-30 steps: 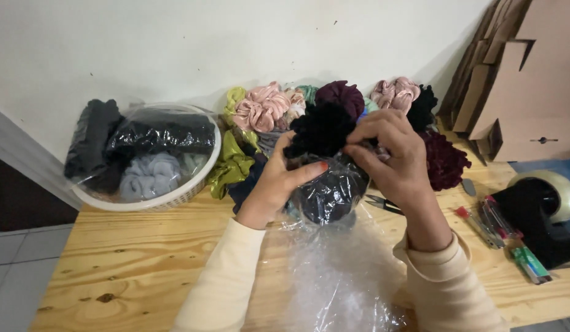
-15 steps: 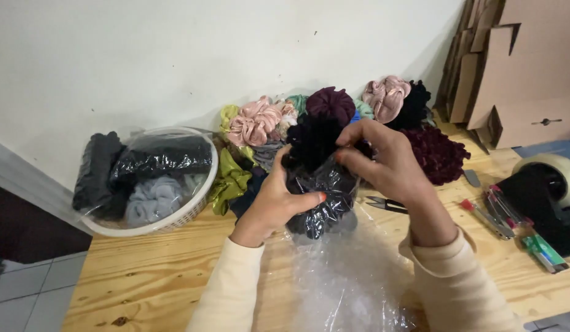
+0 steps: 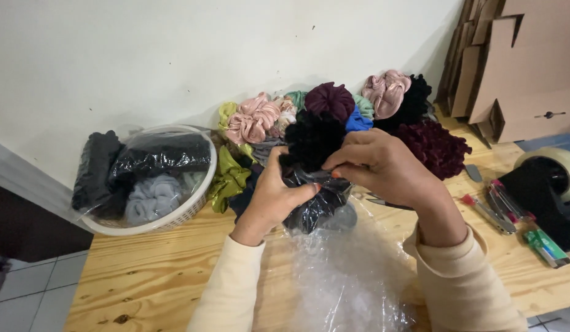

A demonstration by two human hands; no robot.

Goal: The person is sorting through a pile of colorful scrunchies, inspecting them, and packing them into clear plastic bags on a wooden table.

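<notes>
On the bench point(image 3: 143, 270), the basket point(image 3: 192, 206) lies at nine o'clock of the scrunchie pile point(image 3: 334, 117), the tape dispenser point(image 3: 546, 184) at three.

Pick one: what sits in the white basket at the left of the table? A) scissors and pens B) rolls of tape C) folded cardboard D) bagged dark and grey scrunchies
D: the white basket holds clear plastic bags of black and grey scrunchies; the tape dispenser and cardboard are at the far right of the table.
</notes>
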